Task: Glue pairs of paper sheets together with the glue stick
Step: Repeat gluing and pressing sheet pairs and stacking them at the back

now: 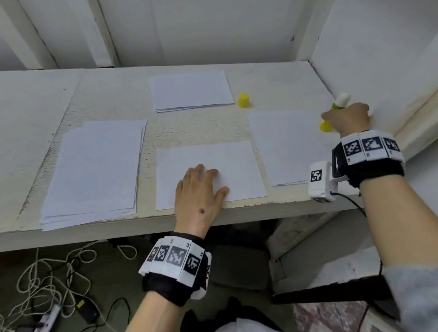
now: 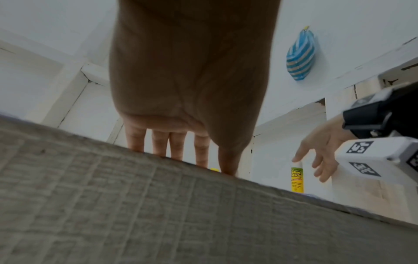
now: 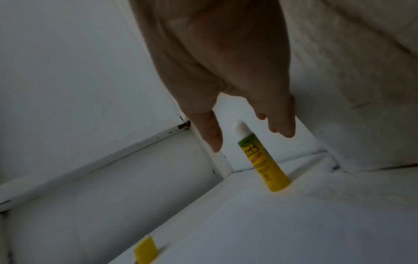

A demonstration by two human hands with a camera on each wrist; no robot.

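White paper sheet (image 1: 228, 164) lies near-centre on the surface (image 1: 14, 128), left hand (image 1: 197, 192) flat on it, fingers straight. Right hand (image 1: 348, 119) hovers loosely spread over the upright uncapped glue stick (image 3: 262, 160) at far right, gripping nothing.

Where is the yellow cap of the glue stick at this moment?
In the head view the yellow cap stands on the table, far centre-right, just right of the far paper stack, well apart from the glue stick by the right hand.
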